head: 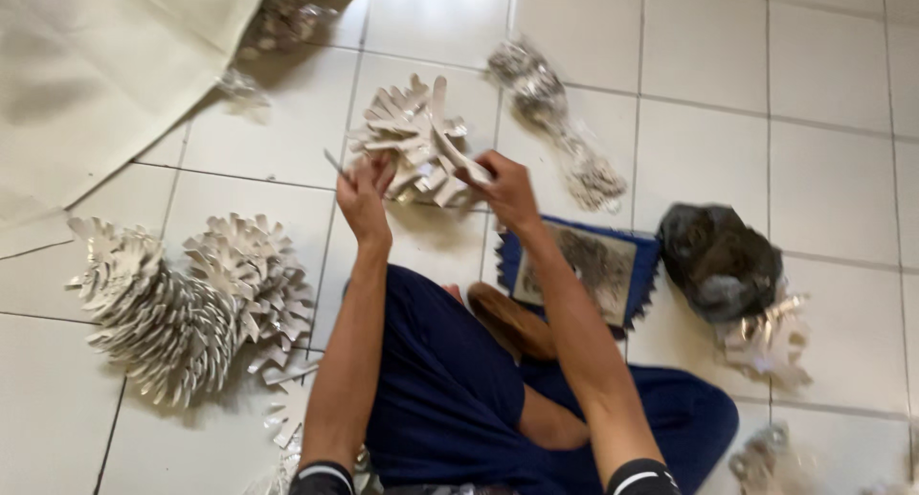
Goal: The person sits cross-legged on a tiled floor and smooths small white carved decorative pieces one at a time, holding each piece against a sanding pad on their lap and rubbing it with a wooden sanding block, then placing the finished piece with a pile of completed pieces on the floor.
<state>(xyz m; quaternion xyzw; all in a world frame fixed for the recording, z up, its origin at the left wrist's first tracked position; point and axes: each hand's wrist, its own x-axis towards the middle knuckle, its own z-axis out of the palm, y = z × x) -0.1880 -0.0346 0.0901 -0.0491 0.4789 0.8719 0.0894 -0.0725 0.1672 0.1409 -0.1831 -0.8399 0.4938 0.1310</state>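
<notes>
White glazed floor tiles [823,64] with dark grout lines fill the room's visible ground, where a person sits cross-legged in dark blue trousers [450,390], seen from above. Both arms reach forward over the knees: the left hand [364,191] pinches a thin pale sliver, while the right hand [500,189] closes around a white leaf cutout [450,141] that sticks up and away from the fingers. Just beyond the hands, touching the held piece, lies a small heap of leaf cutouts [402,136] on the tiles. Two large stacks of the same white leaf shapes [182,303] lie fanned out on the floor at the person's left, near the knee. A cream cloth sheet [105,64] covers the upper left corner. A clear plastic bag of scraps [555,122] stretches across the tiles beyond the right hand, and a dark plastic bag [718,260] sits well to the right. Between that bag and the person's right forearm rests a blue mat [579,265] with a grey picture on it, next to a brown wooden piece [512,323] by the knee.
</notes>
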